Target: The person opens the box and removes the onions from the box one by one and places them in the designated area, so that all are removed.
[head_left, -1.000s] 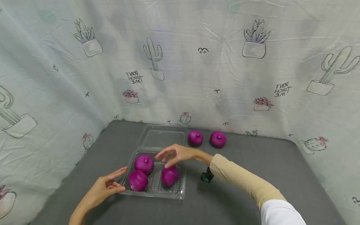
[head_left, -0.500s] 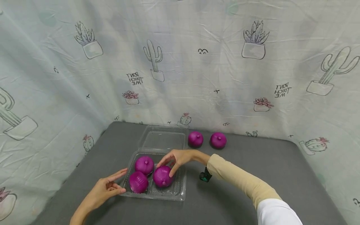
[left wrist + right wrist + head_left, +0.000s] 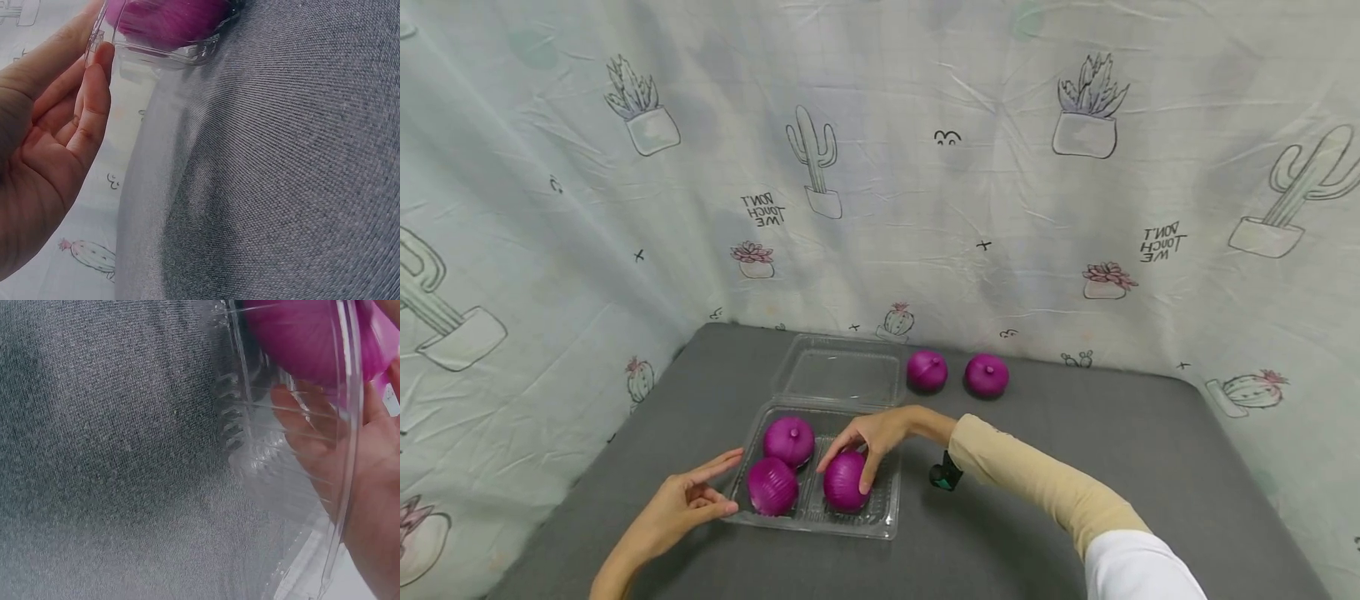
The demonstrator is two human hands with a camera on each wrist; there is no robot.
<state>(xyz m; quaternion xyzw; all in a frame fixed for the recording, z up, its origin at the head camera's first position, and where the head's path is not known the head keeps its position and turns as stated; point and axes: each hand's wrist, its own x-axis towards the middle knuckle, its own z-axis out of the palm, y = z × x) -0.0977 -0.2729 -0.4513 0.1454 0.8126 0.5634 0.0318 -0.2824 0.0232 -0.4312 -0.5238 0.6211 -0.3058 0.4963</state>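
A clear plastic clamshell container [image 3: 883, 527] lies with its lid [image 3: 842, 371] folded back. Two purple onions fill its left compartment, one [image 3: 789, 442] behind the other [image 3: 772, 487]. In the right compartment my right hand [image 3: 880, 437] grips a third purple onion [image 3: 844, 483], thumb on its right side and fingers over its left. The right wrist view shows that onion [image 3: 306, 340] and my fingers through the clear wall. My left hand [image 3: 673, 504] pinches the container's left front corner; in the left wrist view its fingertips [image 3: 104, 56] sit on the rim.
Two more purple onions, one [image 3: 927, 371] beside the other [image 3: 987, 376], stand behind the container to the right. A small black device [image 3: 945, 473] shows under my right wrist. A patterned curtain [image 3: 1000, 183] surrounds the grey table [image 3: 1075, 433].
My right hand has lowered from over the third onion and now grips it. That onion shifted left, then back right, turning so its stem no longer shows. The left hand stays put.
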